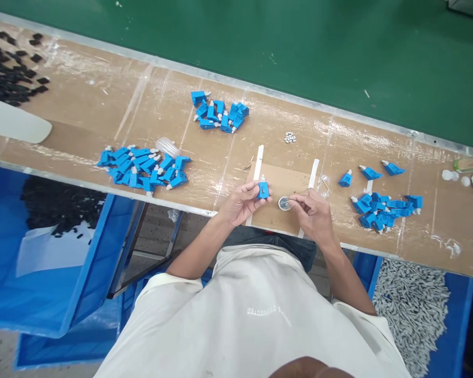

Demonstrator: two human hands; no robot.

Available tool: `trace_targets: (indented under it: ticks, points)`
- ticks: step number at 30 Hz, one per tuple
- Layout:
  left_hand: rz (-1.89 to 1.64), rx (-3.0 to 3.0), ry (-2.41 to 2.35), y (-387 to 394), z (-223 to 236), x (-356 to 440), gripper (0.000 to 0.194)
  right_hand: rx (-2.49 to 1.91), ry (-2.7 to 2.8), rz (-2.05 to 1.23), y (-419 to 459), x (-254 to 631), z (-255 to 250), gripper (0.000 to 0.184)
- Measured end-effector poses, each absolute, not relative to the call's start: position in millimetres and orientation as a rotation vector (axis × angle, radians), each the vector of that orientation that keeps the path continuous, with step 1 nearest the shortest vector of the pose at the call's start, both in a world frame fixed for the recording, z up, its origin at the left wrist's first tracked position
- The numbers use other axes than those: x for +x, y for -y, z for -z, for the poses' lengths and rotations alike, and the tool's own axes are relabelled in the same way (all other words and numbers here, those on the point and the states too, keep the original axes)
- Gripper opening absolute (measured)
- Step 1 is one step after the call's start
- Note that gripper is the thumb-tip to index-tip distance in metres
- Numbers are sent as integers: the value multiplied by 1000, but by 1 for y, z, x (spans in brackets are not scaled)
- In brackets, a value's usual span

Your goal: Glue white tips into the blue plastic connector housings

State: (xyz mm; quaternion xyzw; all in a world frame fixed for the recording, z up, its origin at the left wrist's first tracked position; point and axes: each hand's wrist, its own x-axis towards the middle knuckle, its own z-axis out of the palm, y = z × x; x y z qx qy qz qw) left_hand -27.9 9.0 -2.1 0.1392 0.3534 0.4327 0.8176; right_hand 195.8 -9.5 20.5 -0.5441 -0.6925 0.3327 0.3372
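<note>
My left hand [238,203] pinches a small blue plastic part [263,190] with a pale tip pointing away from me, raised over a brown board [274,216]. My right hand [313,212] has thumb and forefinger closed on what looks like a thin stick, its end over a small round dish [284,203]. Most of that stick is hidden by the fingers. Beyond the hands lies a little cluster of small white-and-dark pieces [290,137]. Two white strips [259,163] run along the board's sides.
Blue parts lie in piles at left [142,167], at the back [220,113] and at right [386,210]. Black pieces [8,79] are heaped at far left. Below the bench [173,105] stand a blue bin [98,262] with black pieces and another with grey pieces [410,310].
</note>
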Motion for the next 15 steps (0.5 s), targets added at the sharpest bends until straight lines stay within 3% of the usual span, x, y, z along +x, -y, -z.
trace_targets:
  ticks: [5,15]
  points:
    - [-971,405,-804,-5,6,-24,51,-1339,1934,-829,11,192,-24,19]
    - [-1148,661,-1052,1,8,-18,53,-1323,1971,-809,12,189,-26,17]
